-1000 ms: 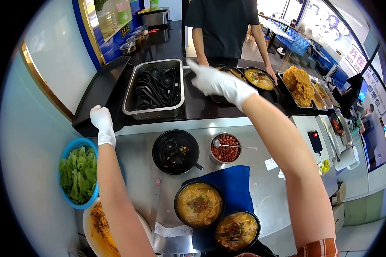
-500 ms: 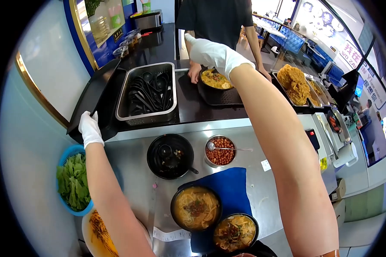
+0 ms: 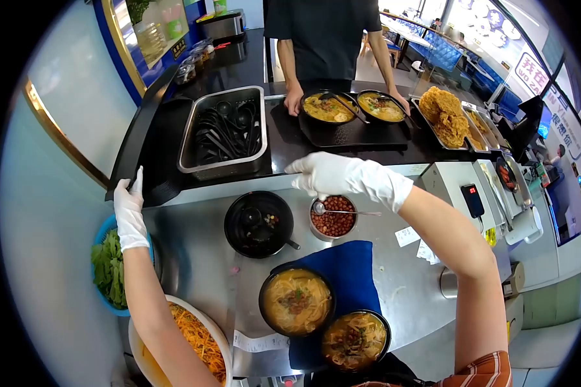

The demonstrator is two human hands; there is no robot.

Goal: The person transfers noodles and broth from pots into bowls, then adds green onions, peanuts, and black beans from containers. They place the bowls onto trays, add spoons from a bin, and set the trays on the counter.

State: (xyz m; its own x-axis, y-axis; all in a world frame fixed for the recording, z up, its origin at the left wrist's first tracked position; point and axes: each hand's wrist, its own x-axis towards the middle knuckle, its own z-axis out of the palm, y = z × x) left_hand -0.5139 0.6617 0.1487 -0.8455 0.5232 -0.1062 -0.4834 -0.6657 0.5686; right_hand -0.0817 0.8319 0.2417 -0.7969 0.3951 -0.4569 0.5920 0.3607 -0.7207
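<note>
My left hand (image 3: pixel 130 209), in a white glove, grips the near edge of a black tray (image 3: pixel 132 138) tilted up at the left of the counter. More black trays (image 3: pixel 164 155) lie flat beside it. My right hand (image 3: pixel 332 175), also gloved, hangs above a metal tin of peanuts (image 3: pixel 333 224) with its fingers apart and nothing in them. Beyond it, a person's hands hold a black serving tray (image 3: pixel 355 136) carrying two noodle bowls (image 3: pixel 329 109) (image 3: pixel 379 106), each with a black spoon. A steel bin of black spoons (image 3: pixel 223 168) stands between my hands.
On the steel worktop are a black bowl with a ladle (image 3: pixel 258 224) and two soup bowls (image 3: pixel 297 302) (image 3: pixel 356 340) by a blue cloth (image 3: pixel 358 271). Greens in a blue basket (image 3: pixel 108 267) and a tub of orange shreds (image 3: pixel 200 335) sit left. Fried food (image 3: pixel 445 119) stands right.
My right hand has drawn back toward me from over the serving tray, uncovering the second bowl and the spoons. My left hand has shifted slightly down and left at the tilted tray.
</note>
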